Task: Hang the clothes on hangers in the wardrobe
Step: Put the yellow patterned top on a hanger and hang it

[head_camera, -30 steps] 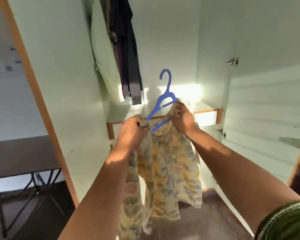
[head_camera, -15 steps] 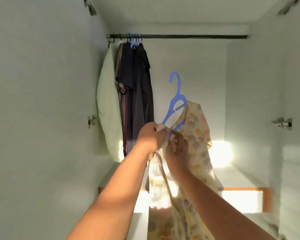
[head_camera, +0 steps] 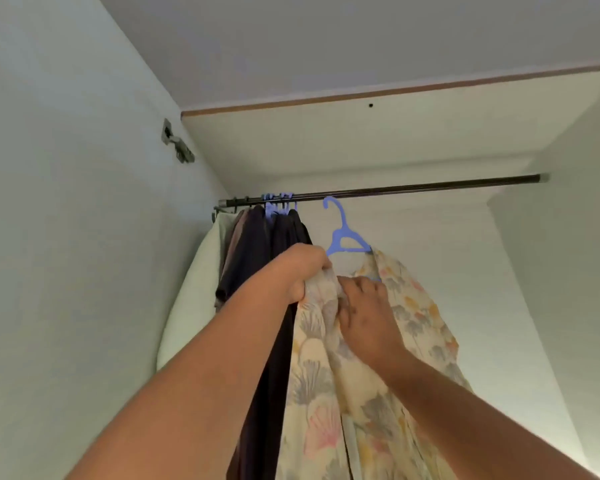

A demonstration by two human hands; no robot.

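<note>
Both hands are raised inside the wardrobe, holding a yellow floral shirt (head_camera: pixel 388 358) that sits on a blue plastic hanger (head_camera: pixel 343 237). The left hand (head_camera: pixel 300 275) clenches a bunch of the fabric at the collar; the right hand (head_camera: pixel 368 313) grips the cloth just beside it, fingers curled into the folds. The hanger's hook is just below the dark rail (head_camera: pixel 413 190), and whether it touches cannot be told. Dark garments (head_camera: pixel 257 258) hang on blue hangers at the rail's left end, beside a pale one (head_camera: pixel 194 296)

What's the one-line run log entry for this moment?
step: hanging | left hand: grips floral shirt | right hand: grips shirt | blue hanger: hook just under rod, not on
</note>
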